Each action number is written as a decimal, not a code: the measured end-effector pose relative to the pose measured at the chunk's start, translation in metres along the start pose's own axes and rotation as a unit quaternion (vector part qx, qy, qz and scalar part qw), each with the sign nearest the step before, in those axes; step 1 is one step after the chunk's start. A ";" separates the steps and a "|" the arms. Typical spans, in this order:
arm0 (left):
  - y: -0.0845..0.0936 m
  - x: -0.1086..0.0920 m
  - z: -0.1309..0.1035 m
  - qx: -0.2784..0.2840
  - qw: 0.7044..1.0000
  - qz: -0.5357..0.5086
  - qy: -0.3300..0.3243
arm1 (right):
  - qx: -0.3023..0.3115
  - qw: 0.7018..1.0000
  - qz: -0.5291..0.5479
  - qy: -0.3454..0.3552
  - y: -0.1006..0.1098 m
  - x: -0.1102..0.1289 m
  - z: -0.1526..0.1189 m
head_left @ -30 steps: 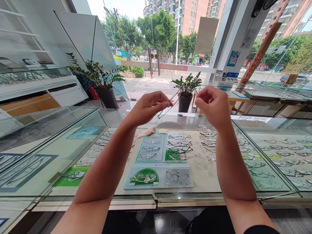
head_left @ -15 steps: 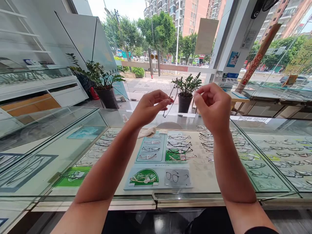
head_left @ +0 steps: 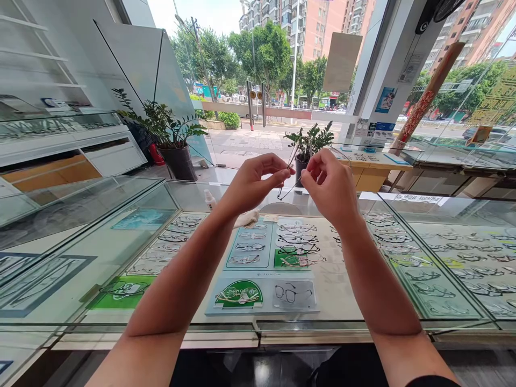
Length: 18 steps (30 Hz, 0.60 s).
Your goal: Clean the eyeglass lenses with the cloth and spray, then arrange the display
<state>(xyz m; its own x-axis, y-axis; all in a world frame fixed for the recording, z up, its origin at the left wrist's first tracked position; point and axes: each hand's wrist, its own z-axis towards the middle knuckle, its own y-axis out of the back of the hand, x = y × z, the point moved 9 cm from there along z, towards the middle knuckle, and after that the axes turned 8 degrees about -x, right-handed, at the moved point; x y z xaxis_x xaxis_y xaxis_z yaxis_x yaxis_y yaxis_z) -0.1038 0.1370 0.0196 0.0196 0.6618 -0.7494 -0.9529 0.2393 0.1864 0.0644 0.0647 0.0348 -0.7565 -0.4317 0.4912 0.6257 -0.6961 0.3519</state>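
My left hand (head_left: 262, 180) pinches a pair of thin, dark-rimmed eyeglasses (head_left: 284, 187) between thumb and fingertips, held up above the glass counter. The frame is seen nearly edge-on, and its upper part blends with the plant behind. Close to its right side, my right hand (head_left: 332, 188) has thumb and forefinger pressed together, with the other fingers curled. What lies between those fingertips is too small to tell. A thin curved line shows behind the right knuckles; I cannot tell what it belongs to.
Below my hands, a glass display counter (head_left: 193, 317) holds rows of eyeglasses (head_left: 297, 239). A small white bottle (head_left: 209, 200) and a pale cloth (head_left: 246, 218) sit toward its far side. Potted plants (head_left: 177, 161) and glass doors (head_left: 256, 105) stand beyond; a wooden-fronted table (head_left: 368, 174) is behind right.
My right hand has moved left and slightly down, close to the eyeglasses. My left hand has shifted slightly right, and the eyeglasses have turned a little in its grip.
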 end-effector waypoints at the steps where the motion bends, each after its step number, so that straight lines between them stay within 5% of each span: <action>1: 0.002 0.002 0.001 -0.009 1.000 -0.007 0.004 | -0.001 1.000 -0.006 -0.003 0.000 -0.001 0.001; 6: 0.013 0.007 0.004 -0.064 0.997 -0.038 0.008 | 0.001 0.999 -0.049 -0.024 0.001 -0.010 0.004; 13: 0.032 0.005 0.006 -0.153 0.987 -0.056 -0.020 | 0.080 0.989 -0.105 -0.062 -0.005 -0.019 0.005; 18: 0.036 0.007 0.007 -0.170 0.983 -0.059 -0.022 | 0.104 0.989 -0.090 -0.057 -0.009 -0.018 0.003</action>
<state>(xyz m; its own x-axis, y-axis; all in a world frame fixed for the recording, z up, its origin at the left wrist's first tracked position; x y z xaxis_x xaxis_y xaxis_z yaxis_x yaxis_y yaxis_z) -0.1357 0.1555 0.0253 0.1423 0.6758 -0.7232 -0.9892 0.0704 -0.1289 0.0735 0.0806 0.0255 -0.8406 -0.2354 0.4879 0.5170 -0.6175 0.5928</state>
